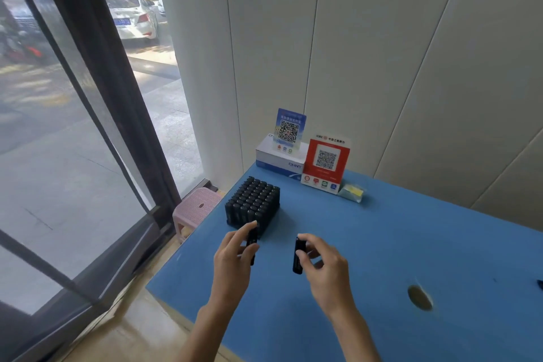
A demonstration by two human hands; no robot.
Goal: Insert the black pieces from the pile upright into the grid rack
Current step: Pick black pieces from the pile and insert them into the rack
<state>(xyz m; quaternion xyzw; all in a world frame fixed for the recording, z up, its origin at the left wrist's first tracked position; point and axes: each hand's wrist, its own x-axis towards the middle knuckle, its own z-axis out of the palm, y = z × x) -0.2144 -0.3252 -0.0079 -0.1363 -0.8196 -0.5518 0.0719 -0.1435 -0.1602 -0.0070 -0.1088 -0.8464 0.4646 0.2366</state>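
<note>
— Where do the black pieces sit?

— Two are in hand. The left hand [232, 256] pinches one black piece [251, 241] between thumb and curled fingers, held upright; the right hand [318, 258] pinches a second black piece [297, 256] near its top, also upright, its lower end hanging free above the table. The two pieces are near each other, not touching.

— And the rack?

— The grid rack [253, 205] stands just beyond the left hand's fingertips, up and a little left of the right hand. It is a dark block packed with upright black cylinders, round tops showing in tidy rows. I cannot count them exactly, nor tell whether a cell is still free.

— What are the pieces like?

— Slim, matte black cylinders, smooth-sided.

— What lies farther out?

— The blue table [411, 244] under both hands, with a brownish oval spot [420, 298] to the right of the right hand. Beyond the rack stands a white carton [279, 160] with a blue code card [289, 131] on it, a red code card [326, 161] beside that, and a small yellow packet [352, 192] to its right. Left of the left hand, off the table, is one pink plastic stool [195, 209] by the glass door [88, 126].
</note>
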